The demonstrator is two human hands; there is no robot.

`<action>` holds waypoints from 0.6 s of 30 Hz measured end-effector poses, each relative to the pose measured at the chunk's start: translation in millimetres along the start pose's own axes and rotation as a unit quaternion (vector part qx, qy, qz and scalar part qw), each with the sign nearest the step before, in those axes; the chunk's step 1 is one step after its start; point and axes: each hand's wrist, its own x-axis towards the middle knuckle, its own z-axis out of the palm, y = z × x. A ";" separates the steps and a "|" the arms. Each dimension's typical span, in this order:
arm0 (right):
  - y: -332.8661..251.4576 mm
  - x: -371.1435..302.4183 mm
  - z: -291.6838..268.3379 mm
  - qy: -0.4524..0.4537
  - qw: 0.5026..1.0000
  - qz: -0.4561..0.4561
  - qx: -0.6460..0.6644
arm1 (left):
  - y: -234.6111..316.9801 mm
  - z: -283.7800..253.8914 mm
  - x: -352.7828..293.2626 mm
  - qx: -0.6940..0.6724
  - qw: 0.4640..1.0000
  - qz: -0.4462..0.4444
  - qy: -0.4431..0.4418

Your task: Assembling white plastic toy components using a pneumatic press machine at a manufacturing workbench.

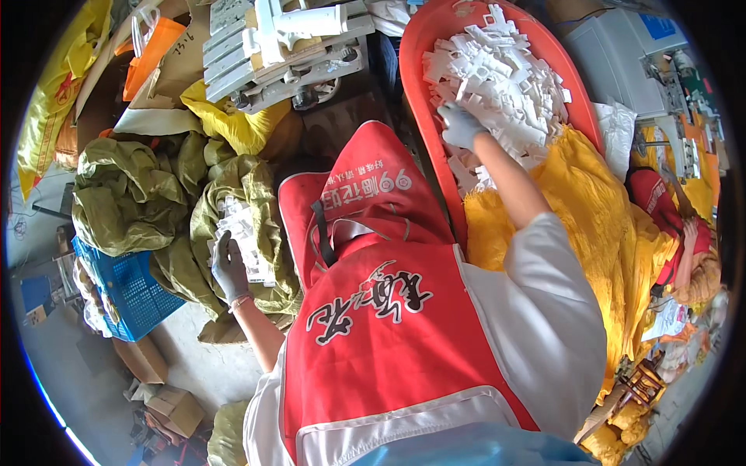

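Observation:
My left hand [228, 269], in a grey glove, is over an olive-green woven sack [270, 203]. Its fingers reach out along the side of white plastic pieces [250, 247] in the sack's mouth, and I see nothing gripped in them. At the left inner side of a red oval tub [416, 89] is my gloved right hand [461, 126]. That hand's fingers are slightly apart at the edge of a heap of white plastic toy-pistol-shaped pieces [505, 74]. Ahead, a larger white pistol-shaped part [299, 25] rests on a grey slatted metal fixture [229, 58].
An orange-yellow woven sack [575, 210] drapes over the tub's near end. At left are another olive sack [128, 194], a blue plastic crate [132, 287] and a cardboard box [175, 412]. A co-worker in red [657, 198] is at far right, near machinery [684, 147].

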 end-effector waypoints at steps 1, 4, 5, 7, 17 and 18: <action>17.9 -17.2 1.4 0.060 0.985 -0.020 0.161 | 2.4 3.9 5.9 -0.005 1.000 0.006 -0.005; 34.9 -60.1 -7.4 0.006 0.819 0.111 0.563 | 18.5 11.8 16.6 0.003 1.000 0.015 -0.001; 44.0 -69.7 -6.9 -0.030 0.848 0.173 0.500 | 19.0 13.5 21.6 0.008 1.000 0.022 -0.016; 54.0 -81.5 -3.3 -0.045 0.947 0.193 0.251 | 29.4 16.5 30.8 0.014 0.998 0.049 -0.025; 18.5 -84.0 -13.0 -0.106 0.983 0.107 -0.105 | 105.9 8.5 76.1 -0.025 0.979 0.203 0.005; 4.4 -83.8 -31.3 -0.100 0.985 0.124 -0.062 | 114.3 2.6 78.0 -0.032 0.978 0.205 0.020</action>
